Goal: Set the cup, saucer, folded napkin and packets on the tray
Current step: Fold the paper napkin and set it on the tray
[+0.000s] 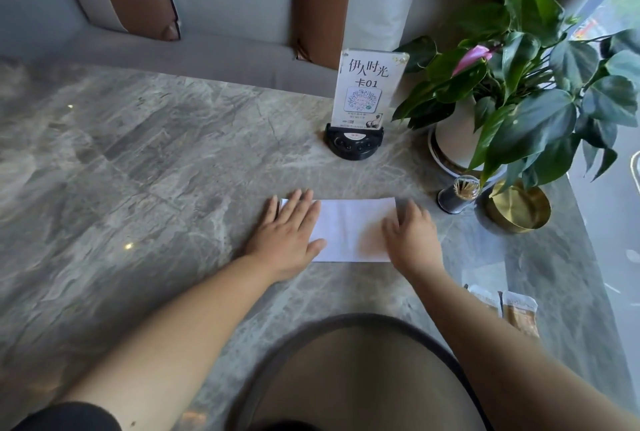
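Note:
A white napkin (pixel 349 228) lies flat on the grey marble table (pixel 138 171), folded into a rectangle. My left hand (pixel 289 240) presses flat on its left end with fingers spread. My right hand (pixel 412 240) rests on its right end, fingers curled over the edge. Two tan packets (pixel 516 311) lie on the table at the right, partly hidden behind my right forearm. A round tray (pixel 277 361) with a dark rim sits near me at the bottom of the view, between my forearms. No cup or saucer is in view.
A table sign (pixel 367 91) on a black call-button base stands behind the napkin. A potted plant (pixel 512 84) fills the right rear. A toothpick holder (pixel 459 196) and a gold bowl (pixel 519 209) sit right of the napkin. A sofa lies beyond the table.

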`<state>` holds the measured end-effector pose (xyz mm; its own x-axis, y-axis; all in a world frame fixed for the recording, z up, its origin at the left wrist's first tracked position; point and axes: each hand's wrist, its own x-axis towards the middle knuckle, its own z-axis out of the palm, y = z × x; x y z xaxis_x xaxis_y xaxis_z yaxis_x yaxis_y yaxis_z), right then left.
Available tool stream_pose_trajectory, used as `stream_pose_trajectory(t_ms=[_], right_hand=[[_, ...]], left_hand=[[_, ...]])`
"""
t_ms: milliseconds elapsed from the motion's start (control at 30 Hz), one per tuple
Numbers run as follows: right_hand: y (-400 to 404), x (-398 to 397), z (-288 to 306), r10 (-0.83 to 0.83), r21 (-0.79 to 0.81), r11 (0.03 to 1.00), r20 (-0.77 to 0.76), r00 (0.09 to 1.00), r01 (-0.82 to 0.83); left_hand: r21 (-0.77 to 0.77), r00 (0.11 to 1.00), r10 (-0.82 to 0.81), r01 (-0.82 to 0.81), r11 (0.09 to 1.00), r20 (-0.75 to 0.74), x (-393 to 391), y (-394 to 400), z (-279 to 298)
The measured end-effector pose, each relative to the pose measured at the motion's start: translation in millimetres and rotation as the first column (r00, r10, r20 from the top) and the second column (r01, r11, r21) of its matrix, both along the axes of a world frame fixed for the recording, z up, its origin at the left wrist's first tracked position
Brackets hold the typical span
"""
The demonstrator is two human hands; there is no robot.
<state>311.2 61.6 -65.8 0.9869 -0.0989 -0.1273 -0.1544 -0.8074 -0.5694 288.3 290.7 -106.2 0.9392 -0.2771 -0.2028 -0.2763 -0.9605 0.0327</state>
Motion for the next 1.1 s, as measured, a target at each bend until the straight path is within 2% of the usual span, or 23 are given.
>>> stream_pose_trajectory(t_ms=[67,133,233,400,600,667,767,833,867,967,1000,1100], right_hand=[[4.4,6.3,11.1,-0.141,0.15,0.973,-0.223,0.965,0.177],[5.6,12.2,19.8,-0.163,0.363,0.872,-0.414,0.896,0.327],[-0.9,17.8,27.6,-0.144,0.379,0.834,-0.553,0.821,0.401],[-18.9,18.2,26.5,-0.073,0.371,0.82,-0.688,0.722,0.436],[-27.7,16.8,29.7,-0.057,0.513,0.603,-0.736,0.674,0.611],[-27.7,19.6,31.3,-0.037,0.487,0.61,-0.771,0.636,0.625],[-27.8,24.5,31.5,0.007,0.432,0.681,-0.811,0.585,0.591],[-25.2,24.8,30.8,0.042,0.457,0.686,-0.802,0.596,0.566],[-23.7,24.4,29.8,0.051,0.502,0.662,-0.771,0.635,0.557],[-21.9,22.4,22.5,0.03,0.743,0.507,-0.523,0.852,0.438],[-20.6,20.0,21.6,-0.007,0.787,0.483,-0.434,0.901,0.383],[-22.1,11.2,15.5,-0.11,0.782,0.515,-0.345,0.932,0.351]], left_hand=[[-0.01,1.0,0.0,0.0,1.0,-0.003,-0.6,0.0,0.8],[-0.015,1.0,0.003,-0.003,1.0,-0.004,-1.5,-0.8,2.2],[-0.01,1.0,0.008,-0.008,1.0,-0.002,-7.9,-5.0,3.0],[-0.02,1.0,0.027,-0.027,0.999,-0.003,-16.4,-9.6,1.3],[-0.02,1.0,0.023,-0.023,1.0,-0.005,-16.6,-9.6,1.3],[-0.024,1.0,0.023,-0.024,0.999,-0.009,-16.3,-9.7,1.7],[-0.026,1.0,0.024,-0.024,0.999,-0.018,-17.2,-10.9,2.9],[-0.024,0.999,0.023,-0.023,0.999,-0.023,-19.5,-12.4,3.9],[-0.023,0.999,0.023,-0.024,0.999,-0.022,-20.6,-13.0,4.1],[-0.024,0.999,0.029,-0.029,0.999,-0.024,-21.6,-14.1,5.0],[-0.027,0.999,0.031,-0.032,0.999,-0.024,-21.5,-14.3,5.2],[-0.018,0.999,0.03,-0.031,0.999,-0.028,-21.6,-14.4,5.9]])
